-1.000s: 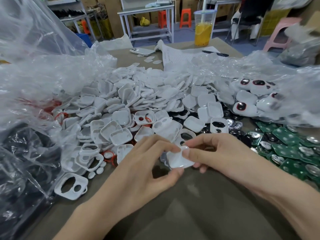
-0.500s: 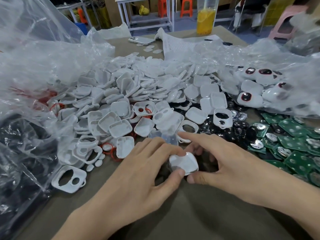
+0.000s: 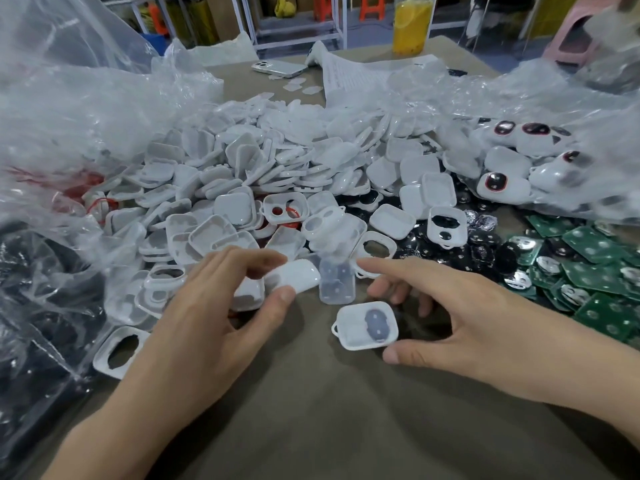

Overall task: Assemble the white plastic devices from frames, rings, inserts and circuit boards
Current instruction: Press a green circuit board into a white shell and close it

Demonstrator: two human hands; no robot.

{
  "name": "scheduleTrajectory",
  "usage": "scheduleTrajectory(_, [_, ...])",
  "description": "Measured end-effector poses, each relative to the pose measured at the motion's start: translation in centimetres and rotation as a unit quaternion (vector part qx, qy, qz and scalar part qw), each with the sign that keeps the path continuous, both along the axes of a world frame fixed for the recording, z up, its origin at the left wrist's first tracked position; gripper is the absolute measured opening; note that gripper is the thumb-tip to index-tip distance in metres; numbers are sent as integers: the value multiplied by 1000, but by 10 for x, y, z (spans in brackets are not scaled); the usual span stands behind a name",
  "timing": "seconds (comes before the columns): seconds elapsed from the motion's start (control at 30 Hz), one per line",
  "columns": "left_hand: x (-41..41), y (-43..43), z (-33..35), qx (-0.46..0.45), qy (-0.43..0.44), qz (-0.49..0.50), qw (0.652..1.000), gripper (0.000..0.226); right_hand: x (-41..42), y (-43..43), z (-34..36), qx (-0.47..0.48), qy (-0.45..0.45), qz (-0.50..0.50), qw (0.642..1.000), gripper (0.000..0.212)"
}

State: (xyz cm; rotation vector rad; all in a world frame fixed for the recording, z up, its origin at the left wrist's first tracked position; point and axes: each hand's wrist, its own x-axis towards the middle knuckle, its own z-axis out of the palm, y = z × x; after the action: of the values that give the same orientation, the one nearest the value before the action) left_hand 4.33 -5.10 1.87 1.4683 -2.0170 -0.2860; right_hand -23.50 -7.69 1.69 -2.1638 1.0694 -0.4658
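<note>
Since a moment ago the two hands have come apart. They no longer meet on one piece at the table's near edge. The left hand (image 3: 207, 320) pinches a smooth white cover (image 3: 294, 277) between thumb and curled fingers, lifted a little and tilted. The right hand (image 3: 467, 317) is spread wide and grips nothing, its forefinger stretched out to the left. Under its palm side a white shell (image 3: 360, 329) lies open side up on the table (image 3: 311, 417), with a grey oval insert inside it and a small loop at its left corner. The thumb is just beside the shell's near corner; I cannot tell whether it touches. Between the hands, at the foot of the heap, lies a clear insert (image 3: 336, 282).

The table is a dull brown-grey and bare on the near side. Behind the hands rises the heap of white parts (image 3: 259, 168), with a few red rings (image 3: 292, 213) among them. To the right lie black round pieces (image 3: 450, 244), and beyond them green circuit boards (image 3: 588, 268). Crumpled clear bags (image 3: 69, 98) crowd both sides. The right one holds finished devices (image 3: 502, 183) with dark, red-rimmed windows. A white frame (image 3: 121, 351) with a cut-out lies near the left wrist.

At the far end are a phone (image 3: 278, 68), a printed sheet (image 3: 356, 77) and a cup of yellow drink (image 3: 412, 24). Past the table I see a white metal bench (image 3: 294, 32), orange stools (image 3: 372, 6) and a pink stool (image 3: 571, 36).
</note>
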Motion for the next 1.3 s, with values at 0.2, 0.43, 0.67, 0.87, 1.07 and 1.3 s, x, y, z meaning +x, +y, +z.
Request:
scheduleTrajectory(0.2, [-11, 3, 4, 132, 352, 13, 927, 34, 1, -1, 1, -8, -49, -22, 999, 67])
scheduleTrajectory(0.43, [-25, -11, 13, 277, 577, -7, 768, 37, 16, -3, 6, -26, -175, -120, 977, 43])
scheduleTrajectory(0.67, [-35, -5, 11, 319, 540, -46, 777, 38, 30, 1, 12, 43, -263, -140, 954, 28])
scheduleTrajectory(0.87, [-38, 0, 9, 280, 471, -82, 833, 34, 32, 1, 14, 103, -312, -134, 935, 11])
scheduleTrajectory(1.07, [-40, 2, 12, 205, 377, -96, 898, 12, 31, -2, 16, 151, -332, -143, 920, 12])
scheduleTrajectory(1.3, [-45, 1, 4, 116, 309, -44, 943, 5, 38, -2, 12, 133, -347, -167, 914, 11])
